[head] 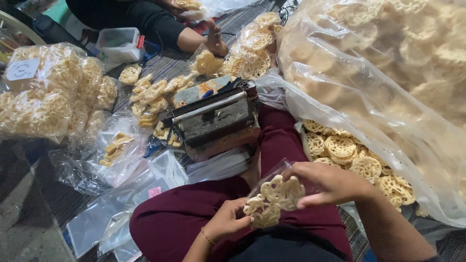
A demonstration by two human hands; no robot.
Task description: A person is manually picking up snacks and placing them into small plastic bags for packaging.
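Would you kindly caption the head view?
Both hands, left hand and right hand, hold a small clear bag of lattice crackers.

Co-worker across the mat, cut off above

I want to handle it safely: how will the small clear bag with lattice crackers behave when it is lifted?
The small clear bag is thin film, so it probably flops and creases. The lattice crackers look airy, likely light yet brittle under squeezing. Both the left hand and the right hand support it, suggesting it sags.

Heat sealer ahead; filled cracker bags left; white tub beyond.
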